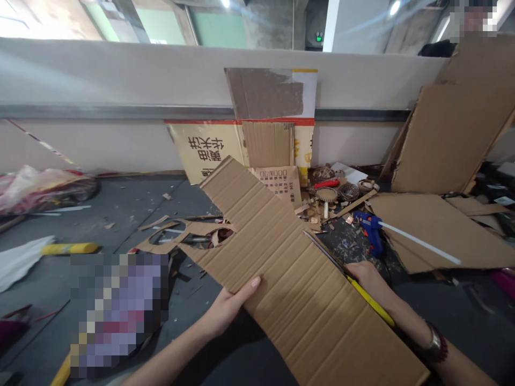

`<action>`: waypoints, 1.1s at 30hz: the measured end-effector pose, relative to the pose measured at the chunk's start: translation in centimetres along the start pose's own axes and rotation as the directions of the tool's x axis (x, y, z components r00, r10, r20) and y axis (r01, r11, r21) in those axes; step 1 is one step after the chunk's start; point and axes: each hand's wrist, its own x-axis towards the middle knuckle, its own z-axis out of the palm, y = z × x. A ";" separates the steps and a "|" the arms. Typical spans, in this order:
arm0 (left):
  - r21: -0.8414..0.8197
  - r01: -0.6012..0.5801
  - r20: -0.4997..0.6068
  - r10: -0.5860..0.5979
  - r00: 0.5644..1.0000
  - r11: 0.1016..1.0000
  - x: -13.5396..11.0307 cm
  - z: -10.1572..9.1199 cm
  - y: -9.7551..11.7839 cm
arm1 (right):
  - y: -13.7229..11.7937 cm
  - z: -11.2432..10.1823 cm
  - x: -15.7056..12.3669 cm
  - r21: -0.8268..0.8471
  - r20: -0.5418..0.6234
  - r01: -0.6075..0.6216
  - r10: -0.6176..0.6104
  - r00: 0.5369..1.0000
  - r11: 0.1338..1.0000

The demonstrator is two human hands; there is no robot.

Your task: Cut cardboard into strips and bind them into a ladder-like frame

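My left hand grips the near edge of a long corrugated cardboard sheet, which lies tilted across my view. Its far end has ragged cut-out openings. My right hand is closed on a yellow-handled cutting tool at the sheet's right edge. The tool's dark metal blade runs along that edge toward the far end. Part of the tool's grip is hidden by my fingers.
A blue hot glue gun lies beyond my right hand, near a white rod on a cardboard piece. Cardboard scraps and woven discs litter the floor. Large cardboard sheets lean against a low wall. A pixelated object sits at lower left.
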 end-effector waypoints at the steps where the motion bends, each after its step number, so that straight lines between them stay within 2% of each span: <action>1: -0.054 0.027 0.019 -0.026 0.999 0.998 0.1 0.0 0.2 | -0.1 -0.1 0.0 0.023 0.002 -0.003 0.002 1.000 1.000; 3: -0.158 0.052 0.028 -0.048 0.998 0.986 0.2 -0.1 0.8 | -0.5 -0.6 0.0 0.083 0.030 -0.009 0.007 1.000 0.997; 6: -0.225 0.009 -0.047 -0.020 0.999 0.974 0.5 -0.1 1.8 | -1.2 -1.6 -0.1 0.158 0.069 -0.017 0.006 0.998 0.987; 9: -0.134 -0.014 -0.070 0.005 0.998 0.991 0.9 -0.2 2.0 | -1.4 -2.2 -0.3 0.171 0.070 -0.030 0.018 0.997 0.985; 14: 0.068 -0.036 0.012 0.035 0.999 0.997 0.6 -0.1 1.3 | -1.1 -2.5 -0.7 0.170 0.075 -0.064 0.052 0.996 0.983; 18: 0.211 -0.102 0.045 0.095 0.994 0.972 -0.4 0.5 1.0 | -1.3 -2.7 -1.0 0.160 0.071 -0.070 0.060 0.996 0.985; 22: 0.327 -0.124 0.097 0.097 0.991 0.937 -1.1 0.9 1.0 | -1.9 -3.0 -1.1 0.122 0.041 -0.045 0.040 0.998 0.992; 29: 0.343 -0.160 0.151 0.113 0.982 0.926 -1.0 0.8 1.1 | -1.9 -2.6 -0.9 0.040 0.031 -0.068 0.066 0.997 0.997; 33: 0.280 -0.170 0.097 0.149 0.984 0.945 -1.0 1.2 1.4 | -1.6 -2.3 -0.7 -0.009 0.027 -0.051 0.052 0.998 0.999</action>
